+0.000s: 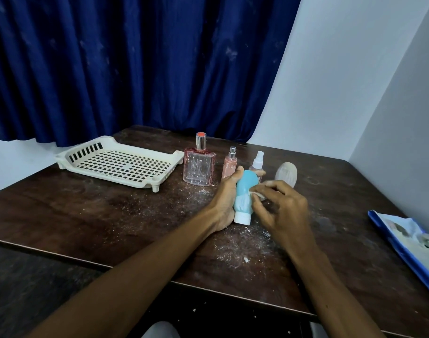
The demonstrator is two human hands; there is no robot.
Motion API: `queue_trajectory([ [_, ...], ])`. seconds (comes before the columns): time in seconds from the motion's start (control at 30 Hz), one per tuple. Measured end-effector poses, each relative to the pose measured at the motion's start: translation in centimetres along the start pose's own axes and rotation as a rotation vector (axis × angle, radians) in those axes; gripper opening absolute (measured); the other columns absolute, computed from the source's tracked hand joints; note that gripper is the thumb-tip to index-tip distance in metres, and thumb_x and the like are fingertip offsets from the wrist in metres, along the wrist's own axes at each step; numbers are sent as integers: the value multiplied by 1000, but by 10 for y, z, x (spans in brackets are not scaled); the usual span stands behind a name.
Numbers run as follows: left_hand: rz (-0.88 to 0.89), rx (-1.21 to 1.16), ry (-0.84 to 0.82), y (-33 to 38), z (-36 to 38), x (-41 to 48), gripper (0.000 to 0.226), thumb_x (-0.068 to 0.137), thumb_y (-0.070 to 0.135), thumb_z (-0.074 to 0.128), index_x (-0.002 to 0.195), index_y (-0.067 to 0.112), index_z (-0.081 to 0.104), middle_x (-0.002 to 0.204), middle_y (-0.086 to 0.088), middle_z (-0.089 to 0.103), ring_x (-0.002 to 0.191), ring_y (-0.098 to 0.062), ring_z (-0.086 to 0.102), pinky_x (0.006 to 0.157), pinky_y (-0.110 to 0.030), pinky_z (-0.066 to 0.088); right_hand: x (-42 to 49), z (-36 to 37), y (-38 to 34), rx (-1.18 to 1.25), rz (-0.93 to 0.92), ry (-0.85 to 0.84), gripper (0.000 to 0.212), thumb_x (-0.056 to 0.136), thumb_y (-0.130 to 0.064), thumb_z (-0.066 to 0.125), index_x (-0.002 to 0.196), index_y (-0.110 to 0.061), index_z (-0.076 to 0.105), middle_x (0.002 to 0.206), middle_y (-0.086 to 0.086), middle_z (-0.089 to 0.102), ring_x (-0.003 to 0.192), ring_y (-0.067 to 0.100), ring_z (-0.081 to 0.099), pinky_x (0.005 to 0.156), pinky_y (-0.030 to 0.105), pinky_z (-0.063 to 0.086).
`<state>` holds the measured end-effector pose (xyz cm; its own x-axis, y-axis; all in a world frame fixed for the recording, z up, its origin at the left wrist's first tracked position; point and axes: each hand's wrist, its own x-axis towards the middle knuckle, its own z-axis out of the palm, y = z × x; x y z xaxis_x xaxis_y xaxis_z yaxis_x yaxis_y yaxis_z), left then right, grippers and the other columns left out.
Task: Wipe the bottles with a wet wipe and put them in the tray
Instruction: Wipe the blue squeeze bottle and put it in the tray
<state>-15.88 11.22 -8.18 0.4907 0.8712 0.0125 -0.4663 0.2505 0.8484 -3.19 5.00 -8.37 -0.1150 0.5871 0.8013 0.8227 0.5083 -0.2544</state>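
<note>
Blue bottle (pixel 245 189) over table (pixel 111 215), centre, right of tray (pixel 61 161). Long axis near-to-far, slightly tilted; white cap (pixel 242 218) toward person, rounded base away. Left hand (pixel 224 203) wrapped round it. Right hand (pixel 284 211) pinches wipe (pixel 256 194) against its side. Pale marking on lower body, possibly label, unreadable.

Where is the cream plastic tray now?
Head view: the cream plastic tray sits far left on the dark wooden table, beside the square pink glass bottle.

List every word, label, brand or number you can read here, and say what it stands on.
No text can be read.
Blue and white plastic pack: print blurred, unreadable.
Square clear pink glass bottle: faint markings, no legible words.
Light blue plastic bottle with white cap: no label visible.
</note>
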Motion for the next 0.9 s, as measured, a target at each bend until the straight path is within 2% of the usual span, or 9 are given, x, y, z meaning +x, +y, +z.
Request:
queue_trajectory([
  [0.13, 10, -5, 11, -1, -1, 1, 58, 105, 46, 29, 132, 6, 60, 107, -15, 61, 81, -16, 60, 75, -30, 53, 0, 1, 0, -7, 0, 9, 19, 79, -4, 78, 98, -5, 77, 95, 9, 69, 83, 10, 64, 82, 3, 46],
  [0.2, 13, -4, 16, -1, -1, 2, 57, 105, 46, 29, 133, 6, 60, 112, -14, 62, 83, -16, 61, 74, -30, 53, 1, 1, 1, 8, -12, 24, 19, 79, -3, 78, 98, -3, 76, 95, 11, 68, 82, 11, 64, 80, 10, 51],
  [0.27, 8, -5, 13, 0, -1, 2, 57, 106, 45, 29, 134, 5, 59, 107, -12, 66, 84, -17, 62, 73, -29, 54, 1, 2, 0, 19, -40, 11, 20, 80, -3, 77, 100, -2, 76, 97, 12, 67, 83, 15, 65, 78, 19, 56],
  [0.4, 7, -3, 8, 0, -1, 2, 56, 106, 44, 31, 133, 5, 59, 103, -12, 68, 82, -16, 64, 72, -29, 57, -1, 0, 3, 20, -54, 6, 20, 79, -3, 78, 99, -3, 77, 97, 12, 67, 83, 16, 67, 77, 24, 58],
  [0.53, 14, -2, 10, -1, -2, 3, 55, 106, 43, 31, 133, 5, 59, 101, -12, 68, 77, -15, 64, 70, -28, 55, 1, 0, 3, 11, -39, 14, 20, 80, -5, 78, 100, -4, 77, 98, 10, 67, 86, 12, 65, 78, 22, 58],
  [0.63, 18, -6, 15, -1, -2, 4, 55, 106, 43, 31, 133, 4, 59, 105, -14, 69, 86, -18, 64, 77, -30, 57, -1, 0, -1, 6, -79, -4, 21, 78, -5, 79, 99, -4, 77, 97, 11, 68, 85, 14, 66, 85, 14, 52],
  [0.73, 11, -3, 17, -1, -2, 3, 55, 105, 44, 33, 132, 6, 60, 112, -15, 67, 88, -18, 65, 80, -32, 56, 0, 0, 2, 4, -51, 15, 21, 79, -4, 79, 100, -4, 76, 97, 11, 68, 85, 15, 66, 78, 25, 59],
  [0.8, 10, -16, 18, -1, -2, 4, 55, 105, 43, 32, 133, 5, 59, 114, -12, 68, 87, -16, 66, 77, -30, 56, 2, 1, 1, -1, -60, 27, 21, 79, -3, 79, 100, -2, 76, 97, 12, 68, 85, 17, 67, 78, 27, 59],
  [0.9, 13, -21, 15, 0, -2, 3, 55, 106, 43, 32, 135, 4, 58, 115, -14, 66, 92, -19, 65, 79, -30, 57, 0, 1, -2, 5, -90, 11, 21, 78, -3, 79, 99, -2, 77, 96, 13, 68, 85, 16, 66, 83, 18, 54],
])
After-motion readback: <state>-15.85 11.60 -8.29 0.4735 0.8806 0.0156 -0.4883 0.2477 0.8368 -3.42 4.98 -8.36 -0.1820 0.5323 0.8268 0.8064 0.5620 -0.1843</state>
